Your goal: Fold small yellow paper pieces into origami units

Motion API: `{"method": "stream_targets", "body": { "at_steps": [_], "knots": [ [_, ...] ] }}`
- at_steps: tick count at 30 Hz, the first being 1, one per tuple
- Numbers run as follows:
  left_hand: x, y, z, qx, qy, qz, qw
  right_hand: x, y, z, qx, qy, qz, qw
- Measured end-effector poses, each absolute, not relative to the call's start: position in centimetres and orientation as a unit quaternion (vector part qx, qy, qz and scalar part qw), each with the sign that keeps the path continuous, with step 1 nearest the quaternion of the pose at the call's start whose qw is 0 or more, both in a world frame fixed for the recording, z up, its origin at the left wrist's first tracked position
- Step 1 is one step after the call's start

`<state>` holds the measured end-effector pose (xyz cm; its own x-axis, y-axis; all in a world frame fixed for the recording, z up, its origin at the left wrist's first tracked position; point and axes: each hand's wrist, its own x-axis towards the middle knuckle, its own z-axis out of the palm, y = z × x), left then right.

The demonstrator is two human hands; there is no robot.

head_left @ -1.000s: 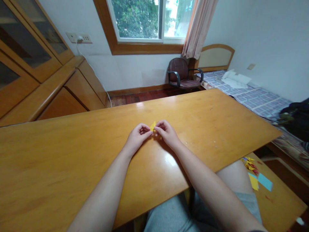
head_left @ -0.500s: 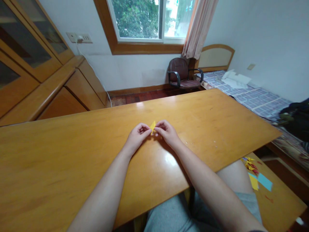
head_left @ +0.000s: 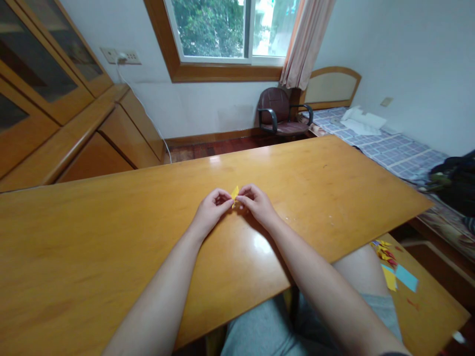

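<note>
A small piece of folded yellow paper (head_left: 235, 191) is held between my two hands, just above the wooden table (head_left: 111, 237). My left hand (head_left: 214, 206) pinches its left side between thumb and fingers. From the right, my right hand (head_left: 255, 200) pinches the other side. The paper stands upright with a pointed top; its lower part is mostly hidden behind my fingertips.
At the lower right a bench (head_left: 426, 321) bears several folded yellow and red paper pieces (head_left: 386, 254), a yellow sheet (head_left: 389, 278) and a blue sheet (head_left: 406, 278). Beyond the table stand an armchair (head_left: 276, 111) and a bed (head_left: 401, 148). A wooden cabinet (head_left: 85, 116) is at left.
Both hands stay in nearly the same place, still pinching the yellow paper. The right fingertips have shifted very slightly left.
</note>
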<state>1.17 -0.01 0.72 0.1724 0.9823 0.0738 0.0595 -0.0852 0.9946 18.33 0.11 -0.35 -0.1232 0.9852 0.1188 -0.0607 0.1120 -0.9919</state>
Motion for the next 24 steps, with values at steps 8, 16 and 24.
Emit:
{"method": "stream_targets", "body": {
  "at_steps": [8,16,24],
  "knots": [
    [1.09,-0.05,0.47,0.589,0.456,0.455,0.488,18.25,-0.05,0.04,-0.431,-0.531,0.522,0.509],
    [1.13,-0.05,0.3,0.591,0.462,0.448,0.487,18.14,-0.22,0.2,-0.443,-0.526,0.515,0.511],
    [1.06,-0.12,0.25,0.598,0.459,0.447,0.482,18.19,-0.08,-0.09,-0.439,-0.529,0.51,0.517]
  ]
}}
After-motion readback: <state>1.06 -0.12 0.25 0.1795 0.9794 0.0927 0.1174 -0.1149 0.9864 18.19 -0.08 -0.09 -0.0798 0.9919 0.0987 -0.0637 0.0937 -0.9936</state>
